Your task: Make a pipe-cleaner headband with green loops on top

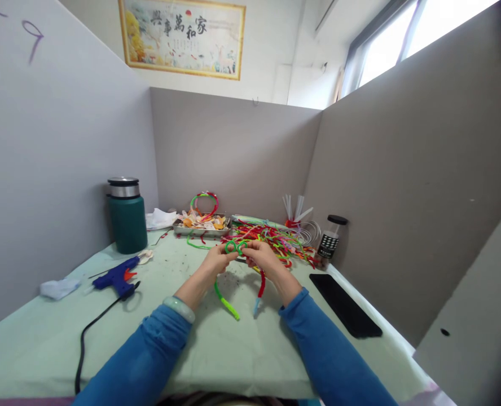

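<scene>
So both hands are up close together over the middle of the table, and the fingers are pretty much closed. The left hand (217, 260) has thumb and fingertips pinched on a pair of green loops (231, 247), and the right hand (265, 258) is pinching the other side of them; can't really make out each finger at this size. Forearms come in from the bottom corners and angle inward, blue sleeves (149, 349) pushed back off the wrists, pale bangle (179, 309) on the left one. The loops sit right between the two sets of fingertips, poking up a bit above them. Below the left hand there's a fuzzy green strip (227, 303) slanting down to a lime end, and below the right a fuzzy red strip (262, 285) with a light blue tip. Hands hide where those go, so no clue how they join up top. Just past the hands is a messy pile of colorful fuzzy stems (271, 234), with a metal tray (202, 232) to its left and a blue glue gun (115, 277) well off to the left.
</scene>
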The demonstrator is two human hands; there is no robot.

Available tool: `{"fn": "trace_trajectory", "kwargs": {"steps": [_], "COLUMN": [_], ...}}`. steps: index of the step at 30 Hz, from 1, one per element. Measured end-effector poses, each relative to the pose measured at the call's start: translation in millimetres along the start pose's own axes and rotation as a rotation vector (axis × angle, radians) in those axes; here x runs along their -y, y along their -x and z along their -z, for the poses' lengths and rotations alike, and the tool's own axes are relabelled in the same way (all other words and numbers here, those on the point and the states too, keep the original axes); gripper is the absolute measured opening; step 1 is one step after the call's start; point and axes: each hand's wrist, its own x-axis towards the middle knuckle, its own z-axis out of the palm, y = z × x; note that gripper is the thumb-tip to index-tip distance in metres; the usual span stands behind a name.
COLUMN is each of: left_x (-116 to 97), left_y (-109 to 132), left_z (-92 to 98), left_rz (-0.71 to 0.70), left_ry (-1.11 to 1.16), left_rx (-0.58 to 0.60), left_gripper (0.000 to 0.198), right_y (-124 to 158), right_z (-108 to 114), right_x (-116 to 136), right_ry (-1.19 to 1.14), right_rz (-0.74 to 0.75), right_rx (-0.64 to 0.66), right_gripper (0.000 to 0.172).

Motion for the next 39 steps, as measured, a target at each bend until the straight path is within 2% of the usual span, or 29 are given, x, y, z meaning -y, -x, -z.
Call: {"fn": "trace_trajectory", "kwargs": {"steps": [4,10,15,22,28,34,39], "left_x": [1.8,3.0,0.8,-1.0,-1.5,-0.4,1.1], "left_y": [-0.5,-3.1,-1.5,0.2,0.8,-0.1,-2.3], "left_z": [-0.6,-0.4,-1.3,-1.9,-1.1,0.7,1.2], "left_rz": [-0.005,-0.001,-0.007,-0.005,-0.005,-0.01,-0.002], "left_ry": [-0.038,-0.05,-0.053,-0.048,-0.044,-0.055,-0.144], "left_rx": [-0.04,-0.071,-0.07,-0.062,-0.039,-0.029,-0.051], "left_gripper": [0.037,0.035,0.036,0.039,0.039,0.038,0.035], "right_y": [0.2,-3.5,-1.1,1.8,-1.7,0.5,2.4], "right_z": [-1.6,1.1,1.4,-1.0,-2.3,5.0,6.2], "right_x": [-1.8,-10.3,-7.5,-0.6,-6.0,-3.8,4.5], "right_ry": [0.023,0.072,0.081,0.08,0.131,0.145,0.077], "right_rz": [0.052,-0.035,-0.007,0.018,0.1,0.102,0.147], "right_rx": [0.028,0.122,0.153,0.15,0.109,0.178,0.033], "right_gripper": [0.014,0.016,0.014,0.003,0.006,0.006,0.023]}}
